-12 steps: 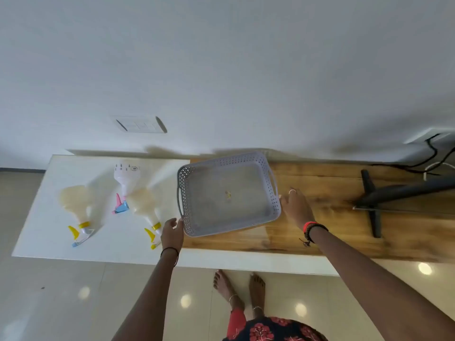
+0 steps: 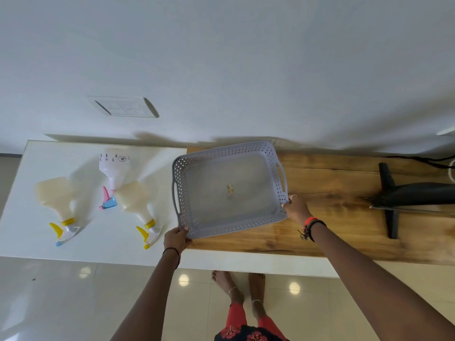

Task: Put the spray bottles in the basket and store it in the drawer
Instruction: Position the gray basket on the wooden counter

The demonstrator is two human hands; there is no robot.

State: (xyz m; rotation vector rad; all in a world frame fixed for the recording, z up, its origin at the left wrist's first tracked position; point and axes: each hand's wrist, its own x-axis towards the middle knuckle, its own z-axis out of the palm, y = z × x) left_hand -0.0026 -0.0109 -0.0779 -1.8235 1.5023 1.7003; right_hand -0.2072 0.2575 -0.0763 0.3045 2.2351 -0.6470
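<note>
A grey perforated basket [image 2: 275, 156] rests on the wooden part of the counter, with only a small yellow scrap inside. My left hand [image 2: 176, 239] grips its near left corner, and my right hand [image 2: 296, 209] holds its right edge. Three spray bottles lie on the white surface to the left. One is cream with a yellow trigger [image 2: 55, 193], at the far left. A second cream one with a yellow trigger [image 2: 134, 196] lies nearest the basket. Behind these two sits a white bottle with a pink and blue trigger [image 2: 112, 168].
The white counter [image 2: 29, 230] meets a wooden top [image 2: 332, 193] on the right. A black monitor stand [image 2: 391, 200] with cables occupies the right end. A switch plate [image 2: 123, 107] is on the wall behind. My bare feet stand on the tiled floor below the counter edge.
Both hands have closed onto the basket's edges; before, they were just touching its sides. The basket has barely shifted.
</note>
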